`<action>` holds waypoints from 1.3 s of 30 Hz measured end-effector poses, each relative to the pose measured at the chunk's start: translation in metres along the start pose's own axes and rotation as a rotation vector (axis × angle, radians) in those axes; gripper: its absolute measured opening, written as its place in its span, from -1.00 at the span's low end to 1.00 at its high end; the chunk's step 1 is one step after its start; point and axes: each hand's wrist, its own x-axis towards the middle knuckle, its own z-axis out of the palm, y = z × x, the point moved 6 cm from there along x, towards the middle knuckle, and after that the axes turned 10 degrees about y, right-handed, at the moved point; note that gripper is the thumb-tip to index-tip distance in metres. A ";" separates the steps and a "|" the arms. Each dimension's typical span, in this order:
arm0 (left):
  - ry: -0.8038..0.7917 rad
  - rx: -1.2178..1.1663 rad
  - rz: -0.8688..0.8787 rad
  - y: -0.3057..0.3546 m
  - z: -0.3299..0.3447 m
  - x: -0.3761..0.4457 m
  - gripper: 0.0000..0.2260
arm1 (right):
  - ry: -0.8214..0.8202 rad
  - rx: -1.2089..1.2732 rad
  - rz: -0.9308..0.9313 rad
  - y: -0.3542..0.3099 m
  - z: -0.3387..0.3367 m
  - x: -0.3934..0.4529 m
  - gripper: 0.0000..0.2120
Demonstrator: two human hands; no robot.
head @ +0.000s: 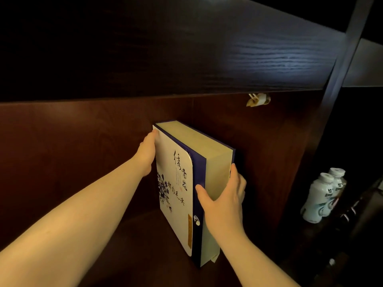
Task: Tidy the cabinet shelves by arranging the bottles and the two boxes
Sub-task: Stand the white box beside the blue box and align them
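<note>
Centre frame, the right hand [224, 195] clasps the near edge of a white-and-blue box [182, 189] standing upright on the dark shelf [132, 235] — the left hand [147, 154] lies flat against its far left side. Two white bottles [323, 195] stand at far right, well apart.

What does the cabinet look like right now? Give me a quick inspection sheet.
Surface: dark wood shelf, dimly lit.
Job's things: one white-and-blue box standing on edge on the shelf; two white bottles side by side in the compartment to the right. Second box not in view.
Clutter: nothing seen.
Grippers: left hand flat against the box's left face near the top; right hand gripping its right side.
Cables: nothing seen.
Surroundings: shelf board overhead, a small pale clip under it, a vertical divider on the right.
</note>
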 end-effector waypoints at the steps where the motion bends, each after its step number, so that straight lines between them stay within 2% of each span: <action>1: -0.024 -0.016 0.007 0.002 -0.001 -0.002 -0.41 | 0.004 0.017 -0.004 0.001 -0.002 -0.001 -0.07; 4: -0.060 0.004 0.044 0.008 -0.016 -0.008 -0.43 | 0.001 0.086 -0.017 0.007 -0.010 -0.004 -0.14; 6: -0.092 0.032 0.097 0.013 -0.030 -0.017 -0.55 | -0.034 0.145 -0.023 0.010 -0.015 -0.005 -0.25; 8: -0.109 0.070 0.152 0.017 -0.045 -0.032 -0.59 | -0.065 0.211 0.003 0.008 -0.019 -0.005 -0.30; 12: -0.151 0.124 0.233 0.025 -0.078 -0.066 -0.63 | -0.061 0.353 0.061 -0.007 -0.029 -0.009 -0.20; 14: -0.141 0.136 0.258 0.028 -0.099 -0.086 -0.59 | -0.081 0.425 0.057 -0.018 -0.035 -0.011 -0.21; 16: -0.114 0.151 0.299 0.033 -0.122 -0.109 -0.55 | -0.115 0.453 0.052 -0.028 -0.040 -0.015 -0.30; 19: -0.070 0.174 0.366 0.047 -0.152 -0.147 -0.60 | -0.133 0.499 0.051 -0.038 -0.047 -0.019 -0.53; 21: -0.050 0.202 0.404 0.054 -0.172 -0.173 -0.63 | -0.157 0.552 0.029 -0.045 -0.050 -0.022 -0.59; 25: -0.016 0.265 0.470 0.058 -0.204 -0.221 -0.65 | -0.187 0.649 0.068 -0.048 -0.052 -0.033 -0.48; 32: -0.011 0.258 0.503 0.053 -0.236 -0.277 -0.64 | -0.211 0.734 0.117 -0.053 -0.048 -0.048 -0.69; 39: -0.010 0.224 0.491 0.039 -0.252 -0.299 -0.62 | -0.251 0.755 0.153 -0.050 -0.043 -0.056 -0.65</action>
